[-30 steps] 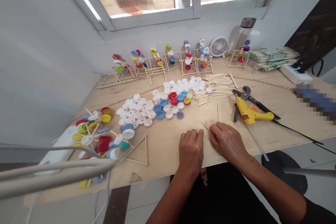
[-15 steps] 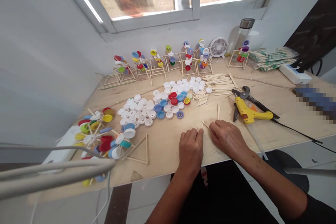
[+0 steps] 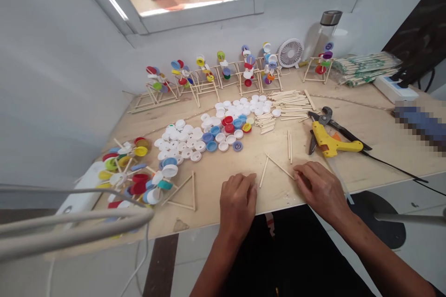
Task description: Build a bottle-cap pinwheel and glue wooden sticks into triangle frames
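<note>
Two thin wooden sticks meet at their far ends in a narrow V on the tabletop, a left stick (image 3: 264, 172) and a right stick (image 3: 280, 167). My left hand (image 3: 239, 202) rests by the table edge, left of the V, fingers loosely bent and nothing seen in them. At the lower end of the right stick is my right hand (image 3: 318, 190), its thumb and fingertips slightly apart; whether they touch the stick is unclear. Beyond the V lies a loose pair of sticks (image 3: 290, 147). To the right lies a yellow glue gun (image 3: 331, 141).
Bottle caps (image 3: 188, 139) and stick piles (image 3: 291, 104) spread across the middle. Stick frames with cap wheels (image 3: 249, 72) line the wall. A three-stick piece (image 3: 194, 190) and cap wheels (image 3: 120, 178) lie left. Black cutting pliers (image 3: 344, 134) and a cable are right.
Both hands have drawn apart, the left one leftward and the right one rightward. The joined sticks between them now show along their length. The view has shifted slightly.
</note>
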`<state>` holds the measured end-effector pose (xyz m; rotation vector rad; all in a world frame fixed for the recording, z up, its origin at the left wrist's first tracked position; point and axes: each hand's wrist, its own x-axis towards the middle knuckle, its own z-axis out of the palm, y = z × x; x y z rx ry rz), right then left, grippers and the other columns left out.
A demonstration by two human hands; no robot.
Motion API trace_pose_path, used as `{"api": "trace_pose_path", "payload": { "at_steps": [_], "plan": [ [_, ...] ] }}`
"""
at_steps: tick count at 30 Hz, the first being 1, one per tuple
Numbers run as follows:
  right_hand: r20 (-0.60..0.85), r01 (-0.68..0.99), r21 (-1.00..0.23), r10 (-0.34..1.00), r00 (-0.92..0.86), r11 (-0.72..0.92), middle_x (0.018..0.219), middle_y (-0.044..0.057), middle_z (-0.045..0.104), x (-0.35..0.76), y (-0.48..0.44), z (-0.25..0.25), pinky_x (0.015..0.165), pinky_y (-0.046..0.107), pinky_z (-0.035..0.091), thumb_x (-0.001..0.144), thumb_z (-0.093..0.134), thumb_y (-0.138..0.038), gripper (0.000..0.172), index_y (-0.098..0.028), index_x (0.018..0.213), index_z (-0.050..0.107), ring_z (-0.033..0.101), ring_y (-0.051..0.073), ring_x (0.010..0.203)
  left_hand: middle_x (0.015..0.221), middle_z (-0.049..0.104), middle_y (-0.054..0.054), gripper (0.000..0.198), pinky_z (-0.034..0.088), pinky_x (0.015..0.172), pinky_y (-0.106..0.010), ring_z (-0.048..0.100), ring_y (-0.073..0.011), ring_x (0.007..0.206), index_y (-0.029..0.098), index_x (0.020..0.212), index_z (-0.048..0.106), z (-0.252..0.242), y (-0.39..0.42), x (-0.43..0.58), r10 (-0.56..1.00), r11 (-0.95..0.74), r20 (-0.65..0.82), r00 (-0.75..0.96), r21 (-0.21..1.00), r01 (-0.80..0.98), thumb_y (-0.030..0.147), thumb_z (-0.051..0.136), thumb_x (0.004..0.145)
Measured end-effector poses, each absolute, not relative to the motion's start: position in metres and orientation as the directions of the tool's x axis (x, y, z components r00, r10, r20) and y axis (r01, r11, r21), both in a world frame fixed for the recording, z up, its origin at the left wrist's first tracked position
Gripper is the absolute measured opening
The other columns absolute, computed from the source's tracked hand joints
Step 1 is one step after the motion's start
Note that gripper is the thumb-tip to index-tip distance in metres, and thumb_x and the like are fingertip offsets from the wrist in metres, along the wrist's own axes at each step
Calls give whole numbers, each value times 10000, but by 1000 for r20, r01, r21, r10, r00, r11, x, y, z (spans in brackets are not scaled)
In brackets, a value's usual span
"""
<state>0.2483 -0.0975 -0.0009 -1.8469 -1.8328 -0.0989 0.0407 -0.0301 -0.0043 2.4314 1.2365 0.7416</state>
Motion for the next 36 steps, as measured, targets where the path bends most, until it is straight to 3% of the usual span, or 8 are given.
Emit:
{"api": "trace_pose_path", "payload": {
  "at_steps": [14,27,36],
  "plan": [
    [381,957,-263,924,-12,121,828,58,601,249,-98,-1,746,300,411,878,501,-256,133,-178,890,608,554,186,827,815,592,-23,125,347,729,-336,509,-183,795,219,909,627,-2,-34,43,817,-572,260,514,466,675,181,540,829],
    [301,938,-322,953,-25,126,869,68,598,255,-101,-1,727,303,428,882,472,-220,144,-176,945,594,548,186,846,815,586,-31,178,348,737,-352,510,-197,814,219,929,638,-2,-32,39,803,-586,242,545,490,646,170,484,856],
    [320,939,-317,947,-30,136,840,68,597,253,-99,1,716,300,440,890,450,-201,159,-182,918,606,560,180,822,813,580,-32,203,350,722,-345,508,-192,797,228,981,635,0,-31,39,790,-603,246,561,480,638,182,484,854]
  ]
}}
